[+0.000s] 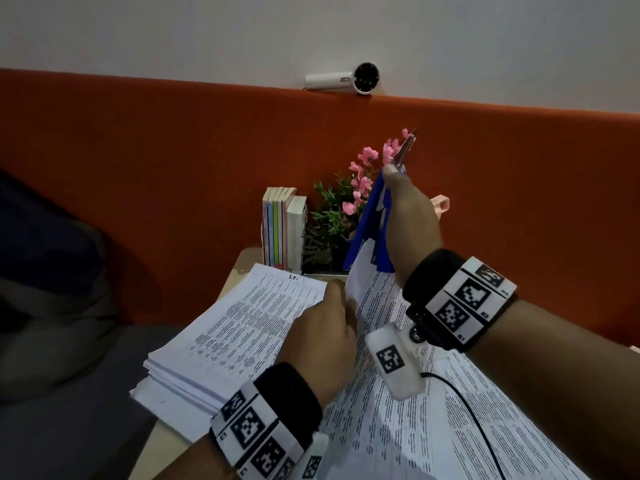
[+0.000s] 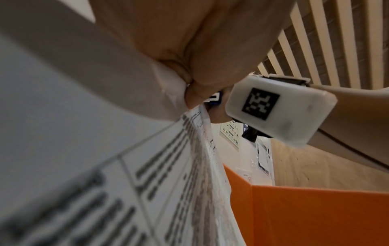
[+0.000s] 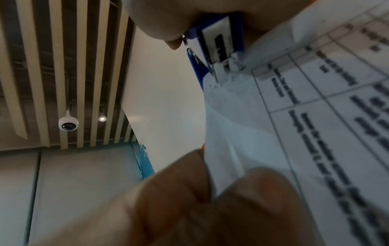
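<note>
My right hand [image 1: 408, 216] grips a blue stapler [image 1: 370, 223], held upright with its metal tail pointing up near the pink flowers. In the right wrist view the stapler [image 3: 219, 43] has its mouth over the corner of a set of printed sheets [image 3: 315, 116]. My left hand [image 1: 325, 337] pinches that same corner of the printed sheets [image 1: 360, 275] and lifts it off the table. The left wrist view shows the fingers [image 2: 197, 93] squeezing the paper edge [image 2: 189, 149], with a bit of the stapler [image 2: 214, 98] behind.
A thick stack of printed paper [image 1: 235, 334] lies at the left on the table [image 1: 162, 441]. Books [image 1: 282, 230] and a potted plant with pink flowers [image 1: 343, 209] stand at the back against an orange partition [image 1: 173, 168]. A white hair dryer [image 1: 346, 79] rests on top.
</note>
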Motion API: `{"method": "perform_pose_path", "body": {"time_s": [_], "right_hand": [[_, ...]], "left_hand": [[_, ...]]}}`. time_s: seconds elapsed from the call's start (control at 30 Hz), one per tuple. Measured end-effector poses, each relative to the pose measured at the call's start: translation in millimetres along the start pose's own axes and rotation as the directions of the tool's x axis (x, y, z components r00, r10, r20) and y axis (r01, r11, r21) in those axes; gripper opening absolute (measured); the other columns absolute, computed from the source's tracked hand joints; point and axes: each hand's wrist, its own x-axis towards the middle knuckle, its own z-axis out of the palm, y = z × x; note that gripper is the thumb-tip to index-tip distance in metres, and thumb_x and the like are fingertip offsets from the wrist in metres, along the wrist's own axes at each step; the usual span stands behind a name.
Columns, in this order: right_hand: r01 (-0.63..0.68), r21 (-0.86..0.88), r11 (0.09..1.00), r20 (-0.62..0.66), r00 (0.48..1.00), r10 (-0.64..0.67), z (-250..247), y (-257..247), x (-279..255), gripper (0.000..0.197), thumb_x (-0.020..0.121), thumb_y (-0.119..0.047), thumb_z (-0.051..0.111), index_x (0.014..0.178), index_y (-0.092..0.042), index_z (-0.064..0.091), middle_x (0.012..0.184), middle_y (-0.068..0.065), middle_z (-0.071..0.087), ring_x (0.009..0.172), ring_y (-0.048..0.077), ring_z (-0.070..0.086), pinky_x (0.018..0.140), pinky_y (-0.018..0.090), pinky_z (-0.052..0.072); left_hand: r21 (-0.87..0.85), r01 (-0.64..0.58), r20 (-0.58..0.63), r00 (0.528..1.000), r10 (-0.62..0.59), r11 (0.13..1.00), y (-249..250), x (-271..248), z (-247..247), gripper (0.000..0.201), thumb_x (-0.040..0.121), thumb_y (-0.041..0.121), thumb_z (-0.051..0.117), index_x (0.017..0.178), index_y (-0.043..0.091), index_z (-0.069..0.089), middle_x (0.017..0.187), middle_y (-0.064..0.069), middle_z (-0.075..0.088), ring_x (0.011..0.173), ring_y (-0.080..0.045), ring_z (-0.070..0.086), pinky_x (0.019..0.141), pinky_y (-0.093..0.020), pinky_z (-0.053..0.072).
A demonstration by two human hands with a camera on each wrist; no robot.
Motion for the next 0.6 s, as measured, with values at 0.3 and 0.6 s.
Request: {"method": "perform_pose_path", "body": {"time_s": [0.3,0.6], "right_hand": [[0.126,-0.117,0.985,-0.077,0.988,-0.136,2.5,2.7,-0.7,0.056,0.097,-0.061,0.037,0.066,-0.015,0.043,0.06,-0.001,0.039,0.056,0.017,0.043,0.061,0.037,0.042],[-0.081,0.059,0.995,-0.119,0.989,0.088,-23.7,-2.8,16.7,0.042,0.096,-0.064,0.038,0.094,-0.026,0.056,0.096,0.001,0.066,0.093,0.019,0.065,0.089,0.044,0.052]], "left_hand": [[0.084,-0.06,-0.001,0.998,0.06,0.995,6.4,1.0,1.0,0.011,0.102,0.019,0.04,0.098,0.026,0.032,0.072,0.007,0.048,0.068,-0.022,0.052,0.058,-0.033,0.032],[-0.034,0.041,0.081,0.996,-0.039,0.999,-5.2,4.6,-12.6,0.011,0.106,0.028,0.036,0.098,0.021,0.04,0.077,0.007,0.051,0.067,-0.016,0.049,0.059,-0.031,0.036]]}}
